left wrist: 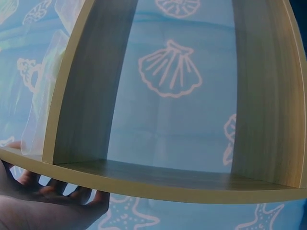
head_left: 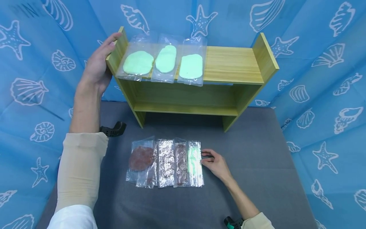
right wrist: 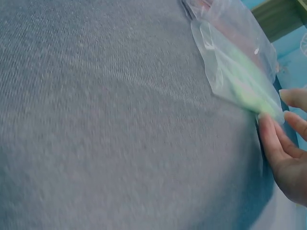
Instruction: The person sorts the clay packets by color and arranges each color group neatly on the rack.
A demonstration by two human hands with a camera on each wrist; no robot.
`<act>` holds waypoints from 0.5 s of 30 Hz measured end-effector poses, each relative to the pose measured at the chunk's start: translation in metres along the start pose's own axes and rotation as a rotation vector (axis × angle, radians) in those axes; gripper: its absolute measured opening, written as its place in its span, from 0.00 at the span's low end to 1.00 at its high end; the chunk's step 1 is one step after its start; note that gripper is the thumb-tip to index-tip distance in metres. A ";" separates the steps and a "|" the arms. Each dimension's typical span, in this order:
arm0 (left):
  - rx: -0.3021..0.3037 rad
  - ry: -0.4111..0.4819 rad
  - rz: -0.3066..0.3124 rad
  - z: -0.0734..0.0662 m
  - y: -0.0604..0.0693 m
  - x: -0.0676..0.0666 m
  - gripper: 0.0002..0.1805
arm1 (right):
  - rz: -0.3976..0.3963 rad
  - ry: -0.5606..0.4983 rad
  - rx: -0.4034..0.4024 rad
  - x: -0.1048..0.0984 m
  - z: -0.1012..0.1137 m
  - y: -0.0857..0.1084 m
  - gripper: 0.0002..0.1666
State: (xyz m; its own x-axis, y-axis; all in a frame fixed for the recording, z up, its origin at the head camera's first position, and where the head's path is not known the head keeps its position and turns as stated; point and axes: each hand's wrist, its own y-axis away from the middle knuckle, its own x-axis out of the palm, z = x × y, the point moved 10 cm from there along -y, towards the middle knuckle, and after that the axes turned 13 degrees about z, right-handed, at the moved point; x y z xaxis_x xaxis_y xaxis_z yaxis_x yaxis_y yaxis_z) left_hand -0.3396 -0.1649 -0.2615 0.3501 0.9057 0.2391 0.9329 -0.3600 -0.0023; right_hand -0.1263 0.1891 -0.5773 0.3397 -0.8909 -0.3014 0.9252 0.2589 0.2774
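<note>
While left hand (head_left: 98, 63) grips shelf (head_left: 230, 63) | right hand (head_left: 216, 164), unclenched, touches packet (head_left: 195, 165) | curtain lettering (head_left: 27, 10) faint

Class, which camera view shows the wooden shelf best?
The head view: it shows the wooden shelf nearly whole, with both sides in frame. The left wrist view shows only part, close up; the right wrist view catches just a fragment at its top right corner.

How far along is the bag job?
Looks done: three bagged pale green pieces atop the shelf. In hand: right hand at the edge of the green bag, not lifted; left hand against the shelf's side. Apparently left: that bag and the other bags on the table.
</note>
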 end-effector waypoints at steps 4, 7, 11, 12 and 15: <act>0.009 0.011 0.005 0.000 -0.001 0.001 0.21 | -0.037 0.047 0.013 0.003 0.002 0.000 0.25; 0.013 0.019 0.003 0.000 0.000 0.001 0.21 | -0.064 0.059 0.016 0.006 0.003 0.000 0.26; 0.013 0.015 0.003 0.000 0.000 0.002 0.21 | -0.094 0.140 0.023 0.010 0.006 0.001 0.27; 0.013 0.015 0.002 0.000 0.000 0.002 0.21 | -0.104 0.171 0.025 0.011 0.007 0.001 0.28; 0.013 0.013 -0.003 0.000 0.000 0.001 0.21 | -0.129 0.267 0.023 0.015 0.012 0.001 0.29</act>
State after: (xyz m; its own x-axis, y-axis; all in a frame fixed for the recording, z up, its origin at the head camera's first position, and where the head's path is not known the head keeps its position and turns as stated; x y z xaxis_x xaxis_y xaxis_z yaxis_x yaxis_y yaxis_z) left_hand -0.3395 -0.1634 -0.2613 0.3464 0.9038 0.2515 0.9350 -0.3544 -0.0139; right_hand -0.1225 0.1714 -0.5707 0.2553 -0.7854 -0.5639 0.9604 0.1389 0.2413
